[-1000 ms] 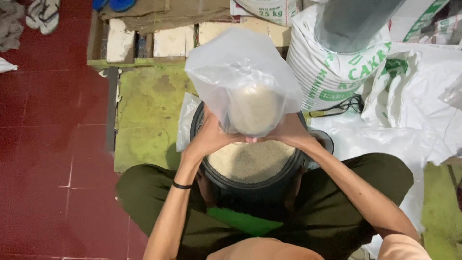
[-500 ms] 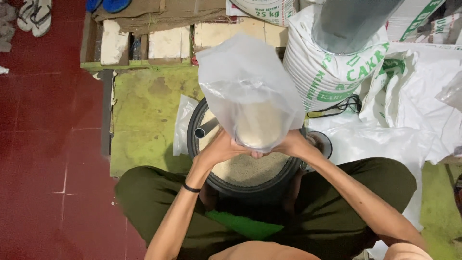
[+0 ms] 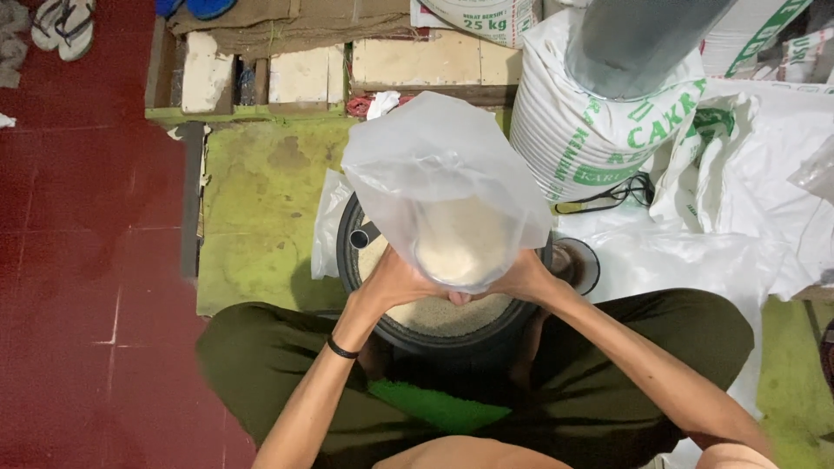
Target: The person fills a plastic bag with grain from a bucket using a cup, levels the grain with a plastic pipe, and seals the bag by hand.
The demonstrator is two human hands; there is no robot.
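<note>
A clear plastic bag (image 3: 447,195) part-filled with white grain is gripped from below by the left hand (image 3: 393,284) and right hand (image 3: 519,280). It is held just above the black tub (image 3: 434,334) of grain.

Printed white sack (image 3: 599,130), sandals (image 3: 62,26), perhaps cable (image 3: 608,195)

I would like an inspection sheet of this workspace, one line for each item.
Surface: red tiled floor; green mat.
Job's things: clear plastic bag part-filled with pale grains, held above a dark round basin of grains.
Clutter: white sacks, sandals, loose plastic.
Grippers: left hand and right hand grip the bag's bottom.
Cables: black cord beside the sacks.
Surroundings: pale blocks, grey cylinder.
</note>
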